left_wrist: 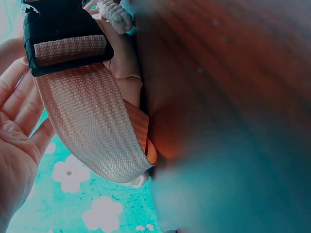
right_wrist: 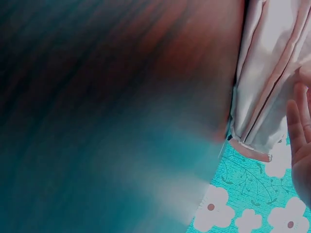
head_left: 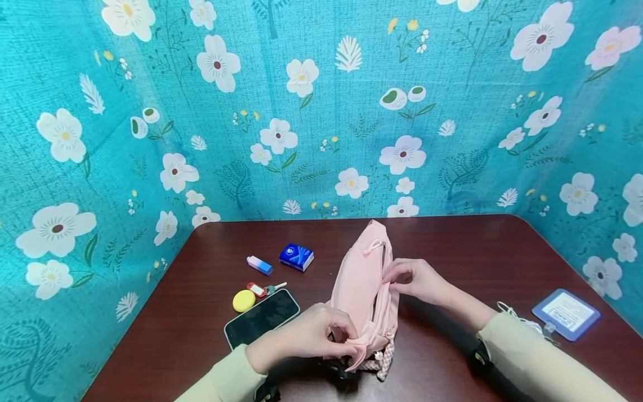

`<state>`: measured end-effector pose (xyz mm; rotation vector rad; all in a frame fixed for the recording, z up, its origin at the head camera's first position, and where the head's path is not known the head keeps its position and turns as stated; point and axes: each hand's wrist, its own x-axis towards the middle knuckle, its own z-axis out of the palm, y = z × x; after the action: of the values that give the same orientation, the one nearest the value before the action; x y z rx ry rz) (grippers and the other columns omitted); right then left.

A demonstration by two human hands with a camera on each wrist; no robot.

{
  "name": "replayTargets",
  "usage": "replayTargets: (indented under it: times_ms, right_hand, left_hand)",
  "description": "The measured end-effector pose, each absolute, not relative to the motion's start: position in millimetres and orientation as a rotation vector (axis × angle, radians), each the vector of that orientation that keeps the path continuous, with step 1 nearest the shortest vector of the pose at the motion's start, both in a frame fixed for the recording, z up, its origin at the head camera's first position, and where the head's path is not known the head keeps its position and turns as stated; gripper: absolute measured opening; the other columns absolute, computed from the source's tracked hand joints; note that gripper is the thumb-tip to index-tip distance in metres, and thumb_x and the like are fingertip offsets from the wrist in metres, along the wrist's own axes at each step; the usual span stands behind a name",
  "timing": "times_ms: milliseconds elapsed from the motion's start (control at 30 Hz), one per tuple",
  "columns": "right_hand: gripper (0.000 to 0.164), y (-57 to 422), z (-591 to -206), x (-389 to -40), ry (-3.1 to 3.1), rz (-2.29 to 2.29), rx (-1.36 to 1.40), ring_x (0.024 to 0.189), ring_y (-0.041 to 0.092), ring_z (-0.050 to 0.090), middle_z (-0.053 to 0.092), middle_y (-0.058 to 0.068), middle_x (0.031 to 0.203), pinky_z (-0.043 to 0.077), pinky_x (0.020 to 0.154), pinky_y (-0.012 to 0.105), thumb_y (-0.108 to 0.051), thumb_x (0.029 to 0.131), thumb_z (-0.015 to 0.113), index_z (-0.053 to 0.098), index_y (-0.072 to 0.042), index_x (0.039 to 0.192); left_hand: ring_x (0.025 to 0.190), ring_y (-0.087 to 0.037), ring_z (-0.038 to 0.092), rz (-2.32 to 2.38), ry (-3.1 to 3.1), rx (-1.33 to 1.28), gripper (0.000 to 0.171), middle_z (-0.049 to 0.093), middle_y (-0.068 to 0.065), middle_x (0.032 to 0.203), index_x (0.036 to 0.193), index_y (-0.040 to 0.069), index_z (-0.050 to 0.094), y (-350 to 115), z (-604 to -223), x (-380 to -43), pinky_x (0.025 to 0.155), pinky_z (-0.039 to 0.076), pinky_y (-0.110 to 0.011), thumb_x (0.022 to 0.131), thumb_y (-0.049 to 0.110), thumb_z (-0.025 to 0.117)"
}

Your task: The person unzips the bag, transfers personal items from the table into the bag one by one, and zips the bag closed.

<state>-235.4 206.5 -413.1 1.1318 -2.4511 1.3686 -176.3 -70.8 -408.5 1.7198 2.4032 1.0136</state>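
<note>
A pink waist bag [head_left: 358,273] stands on the table, its long side running away from me and its zipper partly open. My left hand [head_left: 313,333] pinches the fabric at the bag's near end. At the right edge of the zipper opening, my right hand [head_left: 419,281] pinches the fabric between thumb and fingers. In the left wrist view, a webbing strap [left_wrist: 92,121] with a black buckle [left_wrist: 65,22] hangs in front of the left hand. A braided cord [head_left: 386,360] dangles from the bag's near end. The bag's inside is hidden.
Left of the bag lie a phone [head_left: 261,318], a yellow round item [head_left: 244,301], a key [head_left: 276,288] with a red tag [head_left: 257,289], a pink-blue lighter-like stick [head_left: 259,265] and a blue tissue pack [head_left: 297,257]. A blue card holder [head_left: 566,314] and white cable [head_left: 522,319] lie right.
</note>
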Motion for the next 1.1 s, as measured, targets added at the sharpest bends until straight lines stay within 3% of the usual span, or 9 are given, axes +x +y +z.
replayTargets:
  times_ms: [267,433,567,767,1100]
  right_hand:
    - [0.012,214,-431,-249,-2.441,1.358,1.13,0.083,0.014,0.057,0.063,-0.005,0.085,0.047,0.067,0.029,-0.01,0.073,0.074,0.071,-0.016,0.083]
    - [0.012,209,-417,-240,-2.446,1.343,1.131,0.08,0.016,0.058,0.064,0.0,0.083,0.047,0.069,0.026,-0.003,0.072,0.073,0.071,-0.011,0.08]
    - [0.015,203,-401,-229,-2.433,1.345,1.141,0.077,0.022,0.058,0.064,0.008,0.08,0.048,0.066,0.031,0.008,0.068,0.072,0.07,-0.003,0.077]
    - [0.014,204,-400,-228,-2.427,1.357,1.123,0.076,0.021,0.058,0.063,0.008,0.079,0.049,0.063,0.037,0.007,0.068,0.073,0.07,-0.004,0.075]
    - [0.014,201,-399,-227,-2.341,1.448,1.111,0.074,0.026,0.057,0.06,0.015,0.08,0.048,0.062,0.047,0.012,0.068,0.07,0.068,0.0,0.074]
  left_hand:
    - [0.067,0.013,0.052,1.101,2.328,1.616,0.013,0.058,0.021,0.076,0.084,0.023,0.066,-72,-407,-178,0.067,0.045,-0.017,0.079,0.036,0.066]
    - [0.072,0.007,0.056,1.212,2.309,1.485,0.018,0.062,0.018,0.079,0.088,0.018,0.069,-75,-406,-187,0.067,0.048,-0.02,0.079,0.034,0.067]
    - [0.072,0.007,0.055,1.183,2.395,1.493,0.016,0.062,0.018,0.079,0.088,0.018,0.069,-73,-402,-201,0.069,0.047,-0.02,0.081,0.032,0.065]
    - [0.07,0.006,0.053,1.115,2.44,1.501,0.013,0.061,0.018,0.077,0.087,0.019,0.069,-60,-397,-222,0.066,0.048,-0.028,0.083,0.031,0.064]
    - [0.066,0.003,0.054,1.109,2.479,1.414,0.011,0.059,0.019,0.07,0.081,0.022,0.068,-45,-398,-239,0.06,0.046,-0.022,0.08,0.033,0.067]
